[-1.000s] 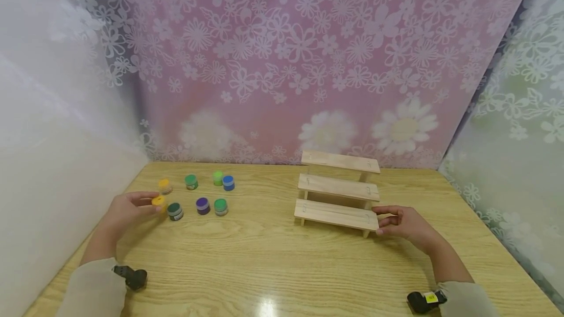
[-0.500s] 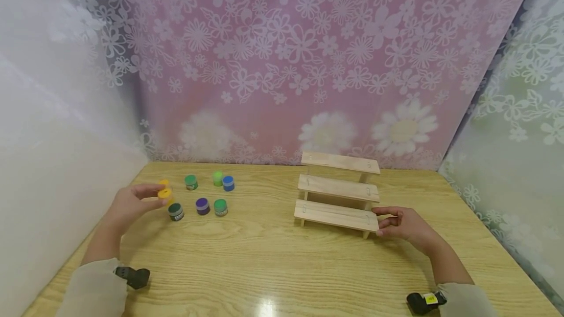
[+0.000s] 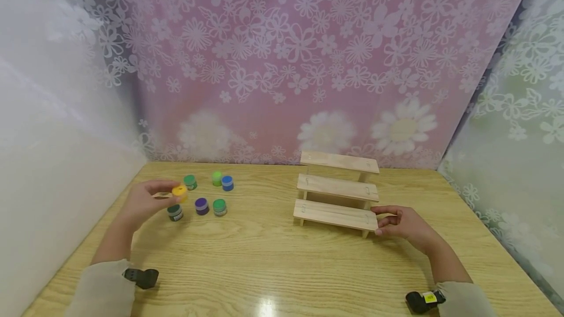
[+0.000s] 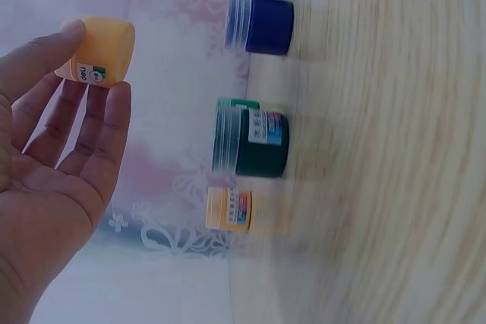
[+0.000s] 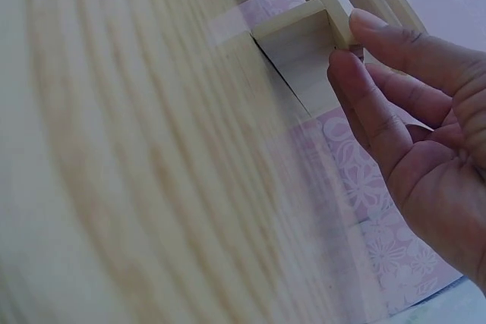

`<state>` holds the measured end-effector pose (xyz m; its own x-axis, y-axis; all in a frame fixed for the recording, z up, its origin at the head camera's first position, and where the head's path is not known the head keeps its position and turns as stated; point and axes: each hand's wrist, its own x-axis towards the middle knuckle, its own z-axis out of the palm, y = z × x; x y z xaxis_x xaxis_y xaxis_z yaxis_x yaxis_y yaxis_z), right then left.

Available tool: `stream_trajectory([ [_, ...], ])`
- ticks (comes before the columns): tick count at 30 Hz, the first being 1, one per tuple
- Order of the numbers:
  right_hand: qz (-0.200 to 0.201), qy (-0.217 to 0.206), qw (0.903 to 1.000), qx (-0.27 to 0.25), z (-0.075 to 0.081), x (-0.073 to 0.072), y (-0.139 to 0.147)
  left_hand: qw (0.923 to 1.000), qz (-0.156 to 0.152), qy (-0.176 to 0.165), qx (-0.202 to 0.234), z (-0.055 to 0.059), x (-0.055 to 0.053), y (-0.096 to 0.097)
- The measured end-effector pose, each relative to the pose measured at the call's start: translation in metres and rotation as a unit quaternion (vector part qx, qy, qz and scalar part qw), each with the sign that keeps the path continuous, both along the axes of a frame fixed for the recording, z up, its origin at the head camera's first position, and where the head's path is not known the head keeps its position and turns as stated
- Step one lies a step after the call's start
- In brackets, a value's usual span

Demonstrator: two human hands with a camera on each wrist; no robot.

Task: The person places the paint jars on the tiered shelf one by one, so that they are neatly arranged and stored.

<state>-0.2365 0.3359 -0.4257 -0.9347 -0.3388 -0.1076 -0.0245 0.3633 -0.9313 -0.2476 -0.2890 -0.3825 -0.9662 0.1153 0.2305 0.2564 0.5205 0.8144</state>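
Note:
My left hand (image 3: 146,203) pinches a small yellow-orange paint jar (image 4: 108,43) between thumb and fingers, lifted above the table. Just below it stands a dark green jar (image 3: 175,213). A second yellow jar (image 4: 229,209), standing on the table, shows in the left wrist view; in the head view my hand mostly covers it. At the right, my right hand (image 3: 406,226) grips the end of the lowest board of a three-tier wooden stand (image 3: 335,214). In the right wrist view, thumb and index finger pinch that board's corner (image 5: 343,32).
Near the left hand stand a green jar (image 3: 190,182), a purple jar (image 3: 201,206) and another green jar (image 3: 220,207). Farther back are a light green jar (image 3: 217,178) and a blue jar (image 3: 227,183). A flowered curtain (image 3: 273,72) hangs behind the table (image 3: 255,258).
My left hand has raised the yellow paint jar off the table and carried it right and slightly back, past the dark green jar. The right hand and the wooden stand keep their places.

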Motion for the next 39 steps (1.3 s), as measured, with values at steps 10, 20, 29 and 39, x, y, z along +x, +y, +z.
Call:
stream_trajectory([
  [10, 0.005, 0.007, 1.0, -0.001, -0.001, 0.0, 0.001, 0.9991, -0.03, -0.003, 0.031, 0.006, 0.0, 0.024],
  [20, 0.0, 0.0, 1.0, -0.002, 0.0, 0.001, 0.0, 0.9961, -0.053, 0.016, 0.068, 0.008, 0.001, 0.043],
  [29, -0.004, 0.0, 1.0, 0.001, 0.001, 0.001, -0.002, 0.9911, -0.079, 0.025, 0.105, 0.014, 0.003, 0.062],
  [39, -0.007, 0.0, 1.0, 0.002, 0.001, 0.001, -0.002, 0.9862, -0.097, -0.004, 0.135, 0.032, 0.014, 0.087],
])
